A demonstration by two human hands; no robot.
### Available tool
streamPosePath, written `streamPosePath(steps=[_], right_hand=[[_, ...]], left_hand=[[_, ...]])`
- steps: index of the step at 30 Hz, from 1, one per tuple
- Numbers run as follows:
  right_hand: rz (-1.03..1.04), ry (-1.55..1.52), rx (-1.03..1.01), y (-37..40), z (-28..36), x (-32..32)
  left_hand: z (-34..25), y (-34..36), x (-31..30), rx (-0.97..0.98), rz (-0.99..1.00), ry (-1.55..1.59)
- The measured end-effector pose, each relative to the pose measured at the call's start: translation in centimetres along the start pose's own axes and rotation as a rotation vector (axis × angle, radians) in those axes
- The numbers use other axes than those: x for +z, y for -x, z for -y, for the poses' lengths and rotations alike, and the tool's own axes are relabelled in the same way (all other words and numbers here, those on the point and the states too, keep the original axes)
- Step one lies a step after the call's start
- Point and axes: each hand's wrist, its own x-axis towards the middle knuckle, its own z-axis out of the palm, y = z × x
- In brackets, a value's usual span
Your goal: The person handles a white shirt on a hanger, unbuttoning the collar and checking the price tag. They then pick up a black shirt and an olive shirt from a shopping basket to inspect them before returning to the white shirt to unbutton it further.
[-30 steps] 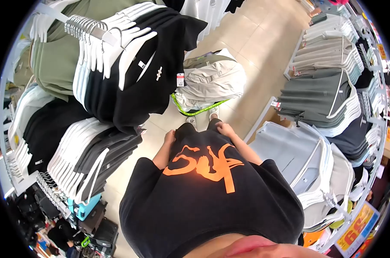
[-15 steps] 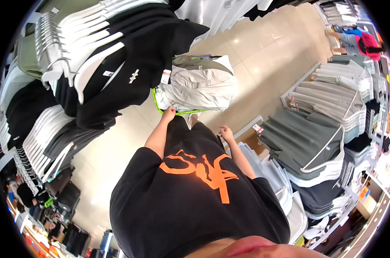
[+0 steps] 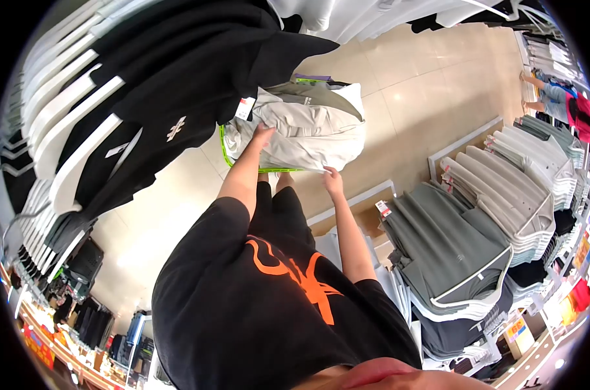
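A pile of beige garments (image 3: 311,130) lies in a basket with a bright green rim (image 3: 224,148) on the tiled floor in front of my feet. My left hand (image 3: 263,134) is stretched out with its fingers flat on the left side of the beige pile. My right hand (image 3: 332,177) touches the pile's lower edge near the basket rim; whether it grips is unclear. I wear a black T-shirt with an orange print (image 3: 295,276).
A rack of black shirts on white hangers (image 3: 165,84) hangs close on the left, over the basket. Racks of grey and pale shirts (image 3: 457,247) fill the right. Tan floor (image 3: 425,91) runs ahead. Another person (image 3: 568,107) stands far right.
Both my hands rose from my shorts and reached forward to the beige pile. The view swung left and closer to the basket.
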Motion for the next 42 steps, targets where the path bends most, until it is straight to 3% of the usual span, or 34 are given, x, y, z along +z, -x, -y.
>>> streamPosePath(steps=[2, 5, 8, 9, 10, 14, 16, 17, 18, 19, 20, 21, 22, 23, 26, 28, 29, 30, 32, 33, 36, 37, 40, 42], right_hand=[[0.052, -0.002, -0.054, -0.1, 3.2, 1.4], [0.121, -0.047, -0.089, 0.9, 6.0, 3.1], [0.160, -0.080, -0.067, 1.7, 6.3, 4.3], [0.168, -0.072, -0.067, 2.1, 6.2, 4.5], [0.177, -0.063, -0.071, 2.5, 6.3, 4.6], [0.095, -0.094, -0.075, 4.0, 6.9, 3.7], [-0.011, 0.080, -0.207, 3.5, 6.6, 2.9], [-0.069, 0.126, -0.272, 4.9, 9.2, 2.1], [-0.129, 0.170, -0.338, 6.3, 11.8, 1.6], [-0.351, 0.219, -0.669, 6.9, 13.5, 1.7], [-0.315, 0.178, -0.753, 6.9, 14.7, 1.3], [-0.280, 0.135, -0.835, 6.7, 15.8, 0.5], [-0.247, 0.089, -0.915, 7.0, 16.7, -0.2], [-0.088, -0.013, -0.792, 10.3, 20.3, -1.1], [-0.215, -0.291, -0.446, 14.0, 22.6, -2.0], [-0.266, -0.261, -0.691, 16.9, 25.3, -3.9], [-0.396, -0.206, -0.744, 14.9, 23.3, -4.8], [-0.303, -0.185, -0.671, 18.8, 26.9, -6.3], [-0.409, -0.381, -0.769, 21.5, 29.4, -7.2], [-0.413, -0.484, -0.699, 23.5, 30.6, -7.5], [-0.395, -0.784, -0.507, 27.3, 32.9, -8.4], [-0.412, -0.884, -0.610, 26.6, 32.4, -8.6], [-0.398, -0.918, -0.572, 28.9, 32.4, -9.1], [-0.330, -0.972, -0.619, 29.1, 31.4, -9.3]], left_hand=[[-1.0, 0.1, 0.4, -0.002, -0.015, 0.107], [1.4, -5.0, 1.3, 0.015, -0.035, 0.191], [0.4, -4.5, 3.0, 0.361, -0.183, -0.098], [-0.1, -3.9, 3.3, 0.440, -0.108, -0.083], [-1.0, -1.9, 4.0, 0.538, -0.153, 0.016], [-5.3, 7.7, 4.4, 0.501, 0.014, 0.261], [-6.0, 11.7, 4.6, 0.538, 0.184, 0.254], [-6.4, 13.9, 4.9, 0.759, 0.237, 0.172], [-7.5, 17.3, 4.6, 0.804, 0.351, 0.113], [-7.5, 19.3, 4.8, 0.835, 0.455, 0.111], [-9.4, 24.0, 3.7, 0.992, 0.490, -0.020], [-9.7, 27.0, 4.1, 1.269, 0.469, -0.012], [-10.3, 30.0, 3.3, 1.290, 0.601, -0.130], [-11.1, 33.0, 2.4, 1.097, 0.714, -0.119], [-11.1, 35.3, 1.4, 1.173, 0.546, -0.028], [-11.5, 34.0, -0.4, 1.346, 0.449, -0.152], [-10.7, 33.0, -0.7, 1.180, 0.415, -0.058], [-9.9, 32.0, -1.0, 1.010, 0.379, 0.029], [-10.3, 32.3, -2.2, 1.179, 0.142, -0.291], [-10.9, 32.8, -2.8, 1.172, 0.218, -0.398], [-12.3, 34.7, -2.6, 1.167, 0.444, -0.250], [-13.3, 35.9, -2.6, 1.248, 0.421, -0.326], [-15.5, 38.4, -2.6, 1.414, 0.392, -0.491], [-16.7, 41.0, -2.3, 1.303, 0.611, -0.164]])
